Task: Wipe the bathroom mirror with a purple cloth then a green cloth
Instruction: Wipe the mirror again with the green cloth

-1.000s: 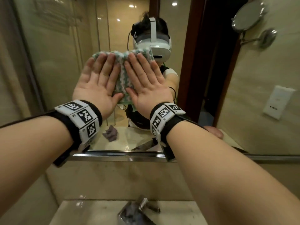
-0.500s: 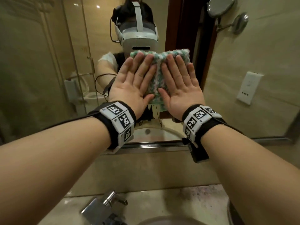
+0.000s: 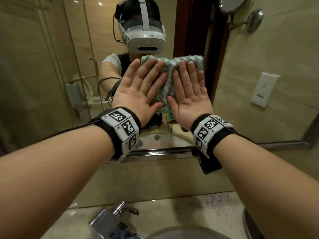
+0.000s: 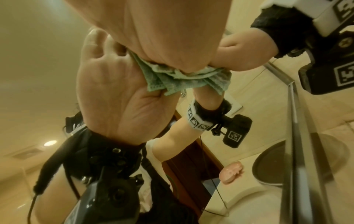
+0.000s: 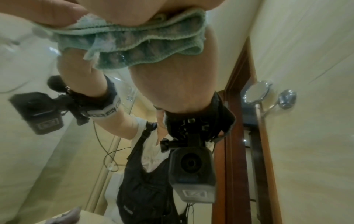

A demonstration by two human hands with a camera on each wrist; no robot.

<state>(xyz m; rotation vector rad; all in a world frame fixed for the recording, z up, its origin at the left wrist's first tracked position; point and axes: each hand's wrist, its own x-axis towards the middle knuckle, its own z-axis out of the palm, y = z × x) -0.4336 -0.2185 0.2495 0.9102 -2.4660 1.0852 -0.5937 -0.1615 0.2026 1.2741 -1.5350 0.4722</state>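
A green-and-white cloth (image 3: pixel 174 60) lies flat against the bathroom mirror (image 3: pixel 51 66), just under the reflected headset. My left hand (image 3: pixel 138 87) and right hand (image 3: pixel 188 90) press it side by side, fingers straight and pointing up, thumbs nearly touching. In the left wrist view the cloth's folded lower edge (image 4: pixel 172 81) bunches out under my left palm (image 4: pixel 162 30). The right wrist view shows the same edge of the cloth (image 5: pixel 134 42) under my right hand (image 5: pixel 153 9). A crumpled purplish cloth (image 5: pixel 69 216) shows reflected low in the mirror.
The mirror's metal bottom rail (image 3: pixel 164 150) runs below my wrists. A chrome faucet (image 3: pixel 114 214) and the sink basin (image 3: pixel 181 232) sit beneath. On the right wall are a white socket (image 3: pixel 264 90) and a round swing-arm mirror (image 3: pixel 231 6). A pink soap dish (image 4: pixel 231 171) shows reflected.
Both hands have slid the cloth rightward across the mirror, and it now sits a little lower, below the reflected headset. Both palms have stayed flat on it.
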